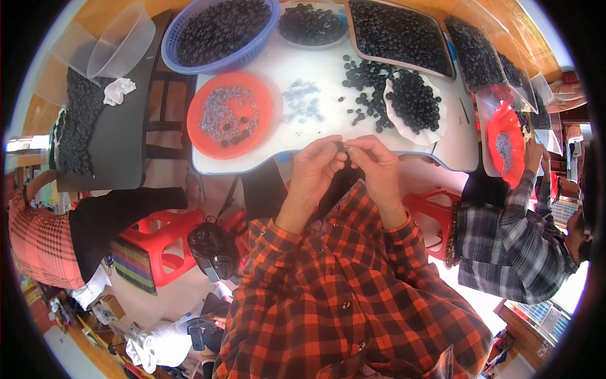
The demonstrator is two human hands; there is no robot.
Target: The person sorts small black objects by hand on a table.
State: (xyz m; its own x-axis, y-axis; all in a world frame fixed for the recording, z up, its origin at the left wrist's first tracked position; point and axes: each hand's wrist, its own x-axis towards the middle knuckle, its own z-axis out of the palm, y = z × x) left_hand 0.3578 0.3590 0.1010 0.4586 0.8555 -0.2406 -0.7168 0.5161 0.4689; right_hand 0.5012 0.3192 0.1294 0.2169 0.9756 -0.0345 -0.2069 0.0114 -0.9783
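Note:
Just off the near edge of the white table (303,142), my two hands meet at their fingertips. My left hand (314,167) is closed, pinching a small dark round piece (341,146). Opposite it, my right hand (379,169) is closed too, its thumb and forefinger against that piece; anything else in that pinch is too small to make out. Small clear pieces (303,101) lie loose on the table beyond. To the left, an orange plate (197,104) holds more clear pieces and several dark round ones. To the right, black round pieces (363,79) spread beside a white wavy-rimmed plate (410,136) heaped with them.
Along the far side stand a blue basket (169,47), a clear bowl (344,38) and a rectangular tray (355,44), all full of black pieces. A person in grey plaid (505,252) sits at right near a red dish (495,145); another, in red plaid (47,243), sits at left.

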